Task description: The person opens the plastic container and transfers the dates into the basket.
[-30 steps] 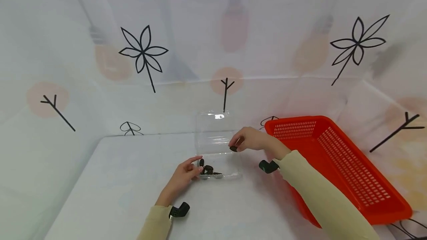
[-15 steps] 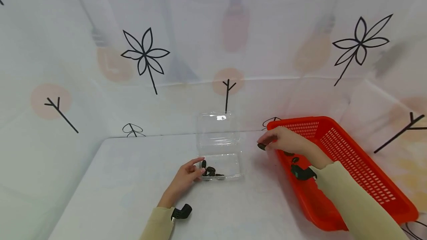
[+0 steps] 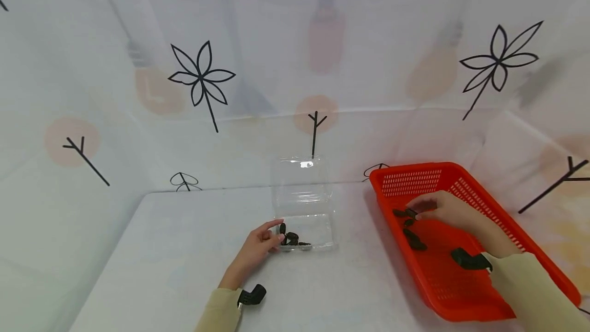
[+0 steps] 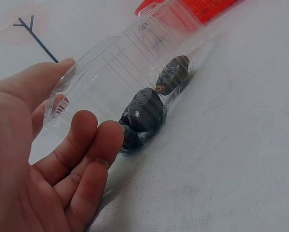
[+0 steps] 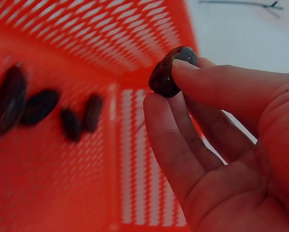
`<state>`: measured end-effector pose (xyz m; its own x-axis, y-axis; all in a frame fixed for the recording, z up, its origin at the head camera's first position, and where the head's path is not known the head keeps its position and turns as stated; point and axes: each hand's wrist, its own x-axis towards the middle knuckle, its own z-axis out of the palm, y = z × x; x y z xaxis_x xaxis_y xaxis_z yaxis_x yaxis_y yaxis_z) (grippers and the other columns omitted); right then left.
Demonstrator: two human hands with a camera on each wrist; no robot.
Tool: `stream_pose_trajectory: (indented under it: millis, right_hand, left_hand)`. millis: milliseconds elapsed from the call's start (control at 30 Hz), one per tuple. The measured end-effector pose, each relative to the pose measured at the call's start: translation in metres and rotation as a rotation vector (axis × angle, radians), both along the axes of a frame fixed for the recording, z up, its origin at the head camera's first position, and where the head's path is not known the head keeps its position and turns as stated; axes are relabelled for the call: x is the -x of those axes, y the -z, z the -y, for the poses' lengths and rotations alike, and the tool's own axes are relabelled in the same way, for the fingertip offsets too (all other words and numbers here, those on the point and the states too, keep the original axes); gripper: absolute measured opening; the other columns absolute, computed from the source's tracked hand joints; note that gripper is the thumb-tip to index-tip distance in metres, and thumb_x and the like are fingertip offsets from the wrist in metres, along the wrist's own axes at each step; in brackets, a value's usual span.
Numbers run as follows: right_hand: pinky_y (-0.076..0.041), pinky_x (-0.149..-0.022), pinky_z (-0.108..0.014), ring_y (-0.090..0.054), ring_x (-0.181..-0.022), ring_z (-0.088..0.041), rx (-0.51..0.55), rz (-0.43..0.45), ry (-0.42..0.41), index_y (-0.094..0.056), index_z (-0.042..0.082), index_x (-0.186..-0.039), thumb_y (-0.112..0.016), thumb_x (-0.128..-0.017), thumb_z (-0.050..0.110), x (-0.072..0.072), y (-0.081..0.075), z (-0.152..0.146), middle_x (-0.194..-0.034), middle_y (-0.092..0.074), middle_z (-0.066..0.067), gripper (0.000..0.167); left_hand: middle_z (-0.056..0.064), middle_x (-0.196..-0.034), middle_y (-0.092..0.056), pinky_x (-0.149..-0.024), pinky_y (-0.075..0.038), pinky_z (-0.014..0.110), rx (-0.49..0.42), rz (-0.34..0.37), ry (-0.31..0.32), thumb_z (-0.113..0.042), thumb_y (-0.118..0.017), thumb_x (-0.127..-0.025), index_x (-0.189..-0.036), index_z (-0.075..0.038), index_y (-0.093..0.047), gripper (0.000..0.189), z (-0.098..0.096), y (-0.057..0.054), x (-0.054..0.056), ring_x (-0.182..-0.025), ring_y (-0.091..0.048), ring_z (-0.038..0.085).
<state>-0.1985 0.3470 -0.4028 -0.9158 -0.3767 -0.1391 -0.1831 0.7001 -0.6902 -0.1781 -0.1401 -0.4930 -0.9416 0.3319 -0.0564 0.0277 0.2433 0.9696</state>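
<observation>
My right hand is inside the red basket, pinching a dark, wrinkled date between thumb and fingertip. Several more dates lie on the basket floor in the right wrist view. At the table's middle, my left hand holds the left end of a clear plastic box, fingers curved around its corner. Its lid stands raised at the back. Several dates sit at the box's front left, close by the left fingertips, seen through the clear wall.
The basket, with slotted side walls, occupies the right side of the white table. A patterned cloth backdrop rises right behind the table. Black wrist cameras are strapped on both forearms.
My right hand has carried the date rightward, from above the clear box over the basket's left rim and into the basket. The left hand has stayed at the box.
</observation>
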Motion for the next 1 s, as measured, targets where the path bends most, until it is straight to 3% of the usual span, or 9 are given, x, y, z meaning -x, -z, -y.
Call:
stream_pose_trajectory:
  millis: [200, 433, 567, 700, 800, 1000]
  right_hand:
    - [-0.053, -0.078, -0.027, -0.066, -0.094, -0.018, 0.049, 0.058, 0.005, -0.067, -0.005, -0.120, -0.068, -0.092, 0.005, -0.006, 0.015, -0.027, -0.114, -0.069, -0.015, 0.030]
    - [-0.053, -0.079, -0.028, -0.066, -0.093, -0.014, 0.075, 0.084, 0.007, -0.065, -0.007, -0.122, -0.068, -0.094, 0.010, -0.007, 0.021, -0.036, -0.116, -0.068, -0.018, 0.033]
    - [-0.052, -0.079, -0.026, -0.067, -0.094, -0.014, 0.073, 0.070, 0.017, -0.065, -0.008, -0.122, -0.068, -0.095, 0.014, -0.008, 0.020, -0.036, -0.115, -0.068, -0.020, 0.035]
    - [-0.053, -0.080, -0.026, -0.068, -0.097, -0.023, 0.099, 0.052, 0.037, -0.064, -0.009, -0.123, -0.068, -0.095, 0.015, -0.009, 0.017, -0.035, -0.117, -0.067, -0.023, 0.037]
    - [-0.053, -0.081, -0.029, -0.067, -0.099, -0.028, 0.099, 0.042, 0.085, -0.064, -0.006, -0.125, -0.069, -0.095, 0.017, -0.009, 0.015, -0.032, -0.118, -0.067, -0.022, 0.038]
    - [-0.054, -0.082, -0.033, -0.066, -0.101, -0.026, 0.075, -0.022, 0.117, -0.067, 0.002, -0.125, -0.071, -0.094, 0.023, -0.010, 0.007, -0.019, -0.119, -0.068, -0.016, 0.038]
  left_hand:
    - [0.009, -0.077, -0.059, -0.065, -0.046, 0.028, -0.009, -0.007, 0.017, -0.018, -0.068, -0.097, -0.142, -0.003, -0.052, 0.051, -0.003, -0.001, 0.000, -0.082, -0.069, 0.034]
    - [0.011, -0.078, -0.059, -0.064, -0.045, 0.027, -0.023, -0.003, 0.021, -0.017, -0.067, -0.097, -0.143, -0.002, -0.051, 0.051, -0.004, -0.002, 0.000, -0.083, -0.068, 0.038]
    - [0.008, -0.078, -0.057, -0.064, -0.045, 0.027, -0.027, 0.004, 0.018, -0.017, -0.067, -0.097, -0.143, -0.002, -0.051, 0.051, -0.004, -0.001, 0.001, -0.084, -0.068, 0.039]
    - [0.005, -0.077, -0.056, -0.064, -0.045, 0.027, -0.039, 0.014, 0.009, -0.016, -0.068, -0.096, -0.142, -0.002, -0.052, 0.051, -0.004, 0.001, 0.000, -0.083, -0.068, 0.038]
    - [0.004, -0.077, -0.056, -0.064, -0.045, 0.028, -0.036, 0.015, 0.005, -0.016, -0.068, -0.096, -0.142, -0.002, -0.052, 0.051, -0.003, 0.001, 0.000, -0.082, -0.068, 0.036]
    - [0.009, -0.079, -0.058, -0.065, -0.045, 0.027, -0.018, 0.029, -0.005, -0.016, -0.068, -0.096, -0.142, -0.002, -0.052, 0.050, -0.001, 0.000, -0.001, -0.083, -0.069, 0.035]
